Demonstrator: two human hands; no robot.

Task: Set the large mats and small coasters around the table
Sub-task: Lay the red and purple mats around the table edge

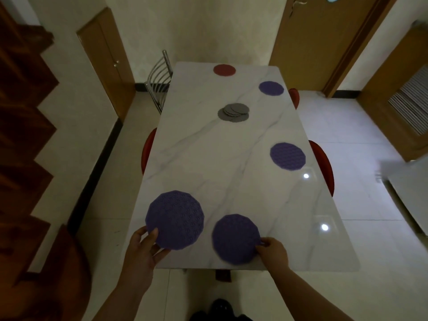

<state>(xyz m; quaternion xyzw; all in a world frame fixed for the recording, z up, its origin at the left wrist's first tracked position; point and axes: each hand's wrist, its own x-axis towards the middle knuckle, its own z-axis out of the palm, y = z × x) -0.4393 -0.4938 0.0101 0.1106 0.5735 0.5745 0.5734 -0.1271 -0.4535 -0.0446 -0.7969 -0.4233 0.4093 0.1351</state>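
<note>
My left hand [143, 245] pinches the near edge of a large round purple mat [175, 219] at the table's near left. My right hand [272, 251] grips the right edge of a second purple mat [235, 239] near the front edge. Two more purple mats lie along the right side, one midway [287, 156] and one farther back [271, 88]. A red mat [224, 70] lies at the far end. A loose pile of small grey coasters [233, 112] sits at mid-table.
The white marble table [231, 177] runs away from me. Red chair seats show at its left [146, 150] and right [323, 163] sides, and a metal chair [159, 77] stands at the far left corner. A dark wooden staircase [25, 126] is on the left.
</note>
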